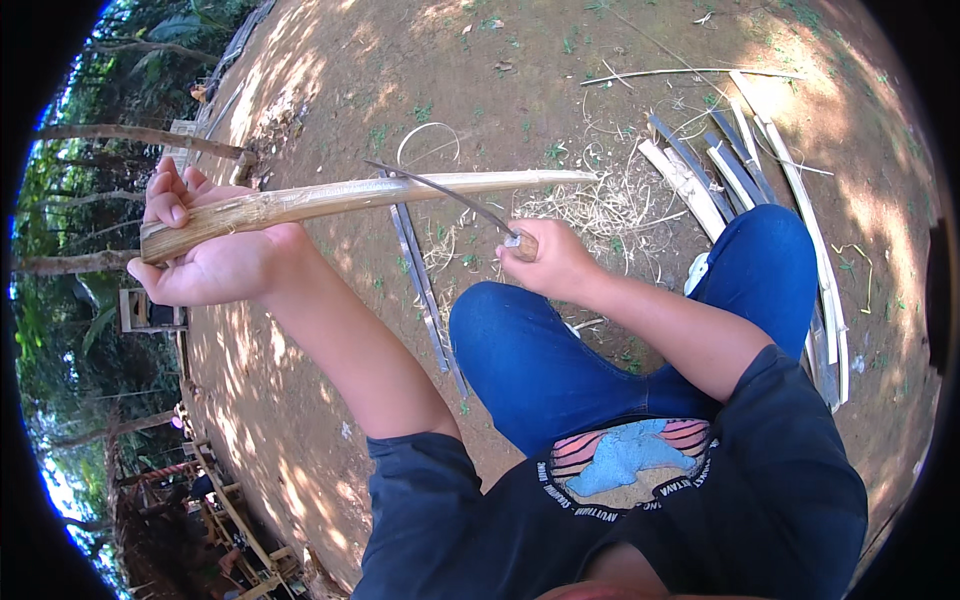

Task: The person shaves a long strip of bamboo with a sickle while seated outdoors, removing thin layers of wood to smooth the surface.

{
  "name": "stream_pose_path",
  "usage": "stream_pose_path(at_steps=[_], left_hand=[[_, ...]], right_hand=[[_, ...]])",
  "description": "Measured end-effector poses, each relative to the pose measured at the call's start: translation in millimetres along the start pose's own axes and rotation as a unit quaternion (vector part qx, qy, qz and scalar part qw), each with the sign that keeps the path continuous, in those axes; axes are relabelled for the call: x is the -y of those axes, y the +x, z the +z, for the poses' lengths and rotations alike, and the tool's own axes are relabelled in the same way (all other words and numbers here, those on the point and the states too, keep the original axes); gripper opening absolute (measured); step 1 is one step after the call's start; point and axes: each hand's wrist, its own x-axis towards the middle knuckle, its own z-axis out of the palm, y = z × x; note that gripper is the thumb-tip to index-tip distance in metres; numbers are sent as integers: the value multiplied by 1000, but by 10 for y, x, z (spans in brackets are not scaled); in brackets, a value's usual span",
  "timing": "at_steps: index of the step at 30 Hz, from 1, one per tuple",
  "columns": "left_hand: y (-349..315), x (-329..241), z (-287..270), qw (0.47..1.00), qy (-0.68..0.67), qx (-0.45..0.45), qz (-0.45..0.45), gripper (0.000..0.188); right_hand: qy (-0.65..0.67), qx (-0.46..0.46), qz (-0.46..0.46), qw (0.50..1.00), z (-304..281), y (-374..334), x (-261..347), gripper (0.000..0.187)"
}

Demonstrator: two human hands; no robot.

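Note:
A long pale bamboo strip (300, 203) lies across the palm of my left hand (225, 262). My fingers curl round its thick near end, and the far end looks thinner, over to the right. My right hand (548, 262) is closed on the wooden handle of a knife (455, 194). The knife's dark, narrow blade slants up and left across the middle of the strip; whether the edge bites into it cannot be told. Beyond the blade, a thin curled shaving (458, 140) loops up beside the strip.
Thin shavings (610, 205) are heaped on the bare earth ahead of my bent knees (515, 345). More split strips (690, 185) lie ahead and along my right side. Narrow dark strips (420, 275) lie to the left of my knee. Trees and wooden structures (235, 510) stand far left.

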Motion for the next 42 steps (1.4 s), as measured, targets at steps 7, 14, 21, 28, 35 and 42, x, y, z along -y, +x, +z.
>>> stream_pose_path(at_steps=[7,14,21,28,35,42], left_hand=[[35,39,-12,1000,29,1,-9,43],[39,92,148,999,9,23,-21,48],[133,151,48,998,54,1,-28,46],[254,221,94,998,41,-4,-42,45],[360,328,-76,996,74,-8,-46,45],[349,282,-96,994,96,-26,-52,48]], right_hand=[[67,2,-106,992,89,-56,680,19],[-86,-46,103,990,-221,58,-799,13],[29,-53,-20,998,50,13,-178,19],[-23,-94,114,989,-168,156,-1283,14],[-66,-74,151,984,-110,217,-1282,16],[-14,-44,94,994,33,244,-1043,16]])
